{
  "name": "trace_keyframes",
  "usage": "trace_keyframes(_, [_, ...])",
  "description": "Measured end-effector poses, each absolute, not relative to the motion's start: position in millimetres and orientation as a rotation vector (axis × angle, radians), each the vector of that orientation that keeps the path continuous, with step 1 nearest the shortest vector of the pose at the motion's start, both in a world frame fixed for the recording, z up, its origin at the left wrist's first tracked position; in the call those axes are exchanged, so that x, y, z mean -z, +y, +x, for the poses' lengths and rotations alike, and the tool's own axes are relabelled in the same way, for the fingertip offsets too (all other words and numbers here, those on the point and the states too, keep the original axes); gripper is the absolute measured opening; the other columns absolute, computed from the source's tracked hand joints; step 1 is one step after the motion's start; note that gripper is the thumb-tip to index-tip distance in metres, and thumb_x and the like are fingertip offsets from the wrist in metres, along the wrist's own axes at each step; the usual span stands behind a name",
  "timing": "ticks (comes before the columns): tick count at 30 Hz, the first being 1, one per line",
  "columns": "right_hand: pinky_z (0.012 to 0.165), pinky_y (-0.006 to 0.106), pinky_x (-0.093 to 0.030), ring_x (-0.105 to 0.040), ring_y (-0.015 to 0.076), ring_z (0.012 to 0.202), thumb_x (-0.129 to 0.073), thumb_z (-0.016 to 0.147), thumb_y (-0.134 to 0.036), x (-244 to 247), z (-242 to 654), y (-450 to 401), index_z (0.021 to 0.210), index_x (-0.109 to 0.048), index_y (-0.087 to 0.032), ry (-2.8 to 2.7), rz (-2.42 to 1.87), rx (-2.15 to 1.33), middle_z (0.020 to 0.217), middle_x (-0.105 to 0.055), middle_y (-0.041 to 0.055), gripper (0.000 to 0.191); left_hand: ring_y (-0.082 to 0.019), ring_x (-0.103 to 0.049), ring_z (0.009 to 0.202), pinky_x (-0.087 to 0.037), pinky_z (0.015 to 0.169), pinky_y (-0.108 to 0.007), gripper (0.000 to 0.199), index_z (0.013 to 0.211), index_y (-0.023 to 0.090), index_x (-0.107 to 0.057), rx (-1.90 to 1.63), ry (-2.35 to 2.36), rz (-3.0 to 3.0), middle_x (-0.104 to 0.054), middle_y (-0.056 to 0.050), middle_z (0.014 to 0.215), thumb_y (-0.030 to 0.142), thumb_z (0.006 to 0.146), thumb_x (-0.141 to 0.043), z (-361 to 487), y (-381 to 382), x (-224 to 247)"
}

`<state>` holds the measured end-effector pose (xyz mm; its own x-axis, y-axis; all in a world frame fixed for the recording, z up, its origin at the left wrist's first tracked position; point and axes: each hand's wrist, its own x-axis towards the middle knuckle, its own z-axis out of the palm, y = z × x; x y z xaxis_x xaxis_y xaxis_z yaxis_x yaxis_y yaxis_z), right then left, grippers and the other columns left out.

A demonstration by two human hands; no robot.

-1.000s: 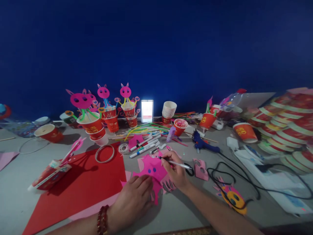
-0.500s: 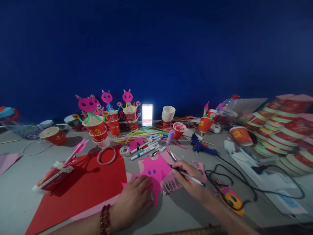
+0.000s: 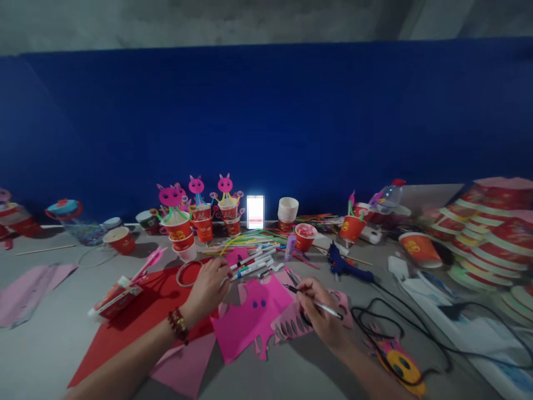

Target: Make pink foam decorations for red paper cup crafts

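Right hand holding a slim silver pen with a dark grip by a bright magenta paper sheet with two blue ovals

The magenta sheet, its outline jagged, lies mid-width on the grey counter, toward the front edge, beside a pale pink paper piece with slits; the right fingers pinch the pen, its tip near the sheet's back right side. The left hand is by the right side of a flat red paper sheet, near white-barrelled markers; its fingers are bent close together, and whether they hold anything I cannot tell. Toward the counter's right edge lies a dark blue glue gun; along the back edge stand red paper cups with magenta paper faces
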<state>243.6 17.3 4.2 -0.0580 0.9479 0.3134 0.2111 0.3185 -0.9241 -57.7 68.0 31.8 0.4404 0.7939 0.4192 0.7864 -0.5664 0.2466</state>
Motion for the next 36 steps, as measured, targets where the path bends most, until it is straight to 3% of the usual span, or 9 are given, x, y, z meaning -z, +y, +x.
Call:
trace_keyframes(6, [0.046,0.023,-0.032,-0.041,0.0122,0.048,-0.048,0.097,-0.039,6.4,246.7,19.1,0.085,-0.053,-0.022,-1.470,-1.031,-0.756,0.057,-0.044,-0.0057,0.022,-0.023,-0.056,0.097,-0.044,0.088,-0.038,0.006,0.089,0.021,-0.067,-0.554,1.451,2.806,-0.063,-0.006,0.097,0.024,0.090,-0.061,-16.6,84.4,-37.9])
trace_keyframes(10, [0.049,0.024,-0.034,-0.042,0.0125,0.049,-0.047,0.098,-0.038,6.7,252.4,16.8,0.081,-0.052,-0.022,-1.544,-1.035,-0.686,0.057,-0.043,-0.0058,0.024,-0.028,-0.054,0.106,-0.043,0.089,-0.040,0.019,0.094,0.020,-0.069,-0.363,1.394,2.882,-0.065,-0.009,0.099,0.038,0.089,-0.066,27.0,96.4,-32.2])
trace_keyframes(19, [0.046,0.023,-0.035,-0.046,0.0125,0.050,-0.056,0.092,-0.041,-3.9,250.4,12.3,0.091,-0.057,-0.020,-1.492,-1.068,-0.843,0.060,-0.052,-0.0039,0.020,-0.028,-0.060,0.098,-0.042,0.087,-0.040,0.012,0.092,0.014,-0.066,-0.226,1.459,2.909,-0.067,-0.013,0.096,0.017,0.090,-0.055,42.2,102.5,-49.0])
trace_keyframes(24, [0.042,0.022,-0.035,-0.044,0.0109,0.045,-0.062,0.086,-0.048,-3.4,249.8,13.6,0.084,-0.059,-0.020,-1.340,-1.024,-1.025,0.062,-0.057,-0.0021,0.028,-0.023,-0.063,0.086,-0.046,0.077,-0.033,0.018,0.099,0.019,-0.063,-0.302,1.449,2.892,-0.068,-0.008,0.092,0.022,0.098,-0.045,33.4,83.8,-56.2])
trace_keyframes(30, [0.046,0.022,-0.039,-0.049,0.0119,0.052,-0.065,0.084,-0.042,1.4,247.4,17.4,0.089,-0.060,-0.020,-1.327,-1.016,-1.097,0.069,-0.063,0.0004,0.023,-0.027,-0.063,0.084,-0.046,0.077,-0.039,0.018,0.087,0.014,-0.062,-0.384,1.527,2.799,-0.066,-0.013,0.086,0.005,0.089,-0.047,23.7,87.0,-42.3])
trace_keyframes(36, [0.043,0.021,-0.035,-0.045,0.0104,0.046,-0.062,0.084,-0.038,-3.6,248.3,15.5,0.083,-0.059,-0.020,-1.279,-1.004,-1.082,0.059,-0.057,-0.0034,0.019,-0.021,-0.064,0.085,-0.049,0.076,-0.031,0.010,0.095,0.019,-0.062,-0.547,1.341,2.645,-0.068,-0.006,0.090,0.019,0.093,-0.052,23.2,79.9,-42.8])
